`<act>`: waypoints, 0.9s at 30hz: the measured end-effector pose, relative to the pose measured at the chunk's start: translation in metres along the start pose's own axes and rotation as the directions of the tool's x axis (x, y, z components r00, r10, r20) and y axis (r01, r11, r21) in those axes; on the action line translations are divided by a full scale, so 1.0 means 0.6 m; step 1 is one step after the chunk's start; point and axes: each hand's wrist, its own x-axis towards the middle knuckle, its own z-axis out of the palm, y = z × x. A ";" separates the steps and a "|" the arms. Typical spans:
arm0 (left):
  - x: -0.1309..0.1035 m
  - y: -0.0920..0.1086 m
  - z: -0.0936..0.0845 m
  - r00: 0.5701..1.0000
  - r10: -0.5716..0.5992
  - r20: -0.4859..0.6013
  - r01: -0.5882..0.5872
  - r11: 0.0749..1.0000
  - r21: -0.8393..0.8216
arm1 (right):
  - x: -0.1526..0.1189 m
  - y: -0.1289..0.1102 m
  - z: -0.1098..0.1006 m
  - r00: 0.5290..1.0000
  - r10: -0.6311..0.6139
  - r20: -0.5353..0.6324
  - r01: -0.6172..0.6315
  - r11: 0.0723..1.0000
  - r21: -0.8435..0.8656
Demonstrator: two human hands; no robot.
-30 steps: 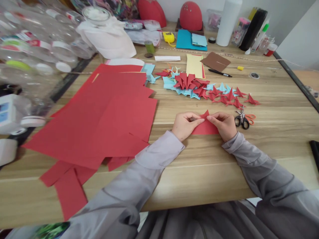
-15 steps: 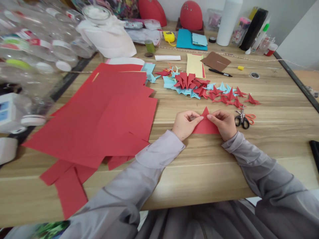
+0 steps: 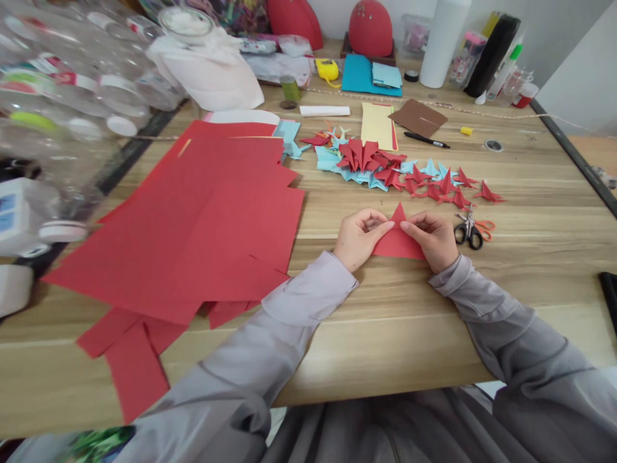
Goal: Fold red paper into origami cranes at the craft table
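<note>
A small red paper triangle [image 3: 398, 241] lies on the wooden table [image 3: 530, 212], its point aimed away from me. My left hand [image 3: 357, 238] pinches its left edge and my right hand [image 3: 432, 239] pinches its right edge, thumbs and forefingers meeting near the tip. Just beyond my hands lies a heap of folded red and light-blue paper cranes [image 3: 385, 168].
Large red paper sheets [image 3: 202, 218] and cut strips cover the table's left half. Scissors [image 3: 468, 230] lie right of my right hand. A pen [image 3: 427, 139], brown card, yellow paper, blue card, bottles and clear plastic containers [image 3: 72, 96] crowd the far and left edges.
The red paper's upper flap has been folded up into a sharp upright point between my fingers. My hands stayed where they were.
</note>
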 end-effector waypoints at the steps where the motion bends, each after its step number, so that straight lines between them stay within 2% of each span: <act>1: 0.000 -0.001 0.000 1.000 0.007 -0.009 -0.007 1.000 0.006 | 0.000 0.000 0.000 1.000 -0.009 0.001 0.009 1.000 -0.013; 11: 0.000 0.002 -0.007 1.000 -0.011 -0.023 0.011 0.999 -0.038 | -0.003 -0.002 0.000 0.999 0.048 -0.011 -0.048 0.998 0.028; 19: -0.002 0.002 0.000 1.000 -0.019 0.000 0.019 1.000 -0.003 | -0.003 0.001 0.001 0.999 0.032 -0.031 -0.031 0.999 0.009; 27: 0.000 0.007 0.002 0.999 -0.036 -0.008 0.035 0.996 -0.083 | -0.005 -0.004 0.003 0.998 0.035 -0.047 -0.036 0.999 -0.012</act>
